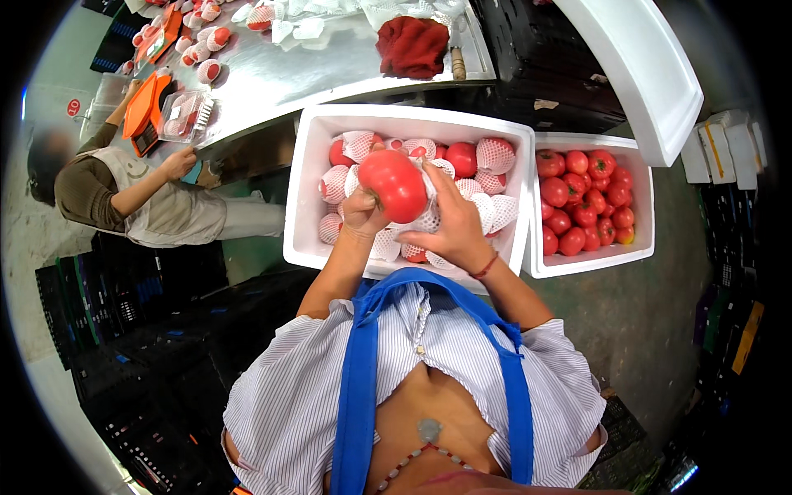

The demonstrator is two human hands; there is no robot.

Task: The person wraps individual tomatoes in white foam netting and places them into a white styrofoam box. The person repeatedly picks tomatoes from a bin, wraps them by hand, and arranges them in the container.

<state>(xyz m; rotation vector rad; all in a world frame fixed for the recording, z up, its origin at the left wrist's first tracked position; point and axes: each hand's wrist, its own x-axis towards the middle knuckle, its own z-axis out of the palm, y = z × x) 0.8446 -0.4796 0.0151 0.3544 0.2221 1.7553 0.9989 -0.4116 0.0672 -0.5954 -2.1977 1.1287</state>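
Observation:
A large red tomato [393, 186] is raised over a white foam box [299, 194]. My left hand [363, 216] is closed on its left and lower side. Close against the tomato's right side, my right hand [456, 221] curves its fingers and thumb around a white foam net [427, 218]. How far the net reaches around the tomato is hidden. Below the hands, the box holds several tomatoes, many in white foam nets, such as the netted tomato [495, 155]; a bare tomato [461, 159] lies near the back.
To the right stands a second white box [594, 266] of bare tomatoes, with a white foam lid [639, 74] tilted above it. A metal table [272, 78] behind bears a red cloth [412, 47] and orange scales [147, 111]. At left a person [140, 194] holds a clear package.

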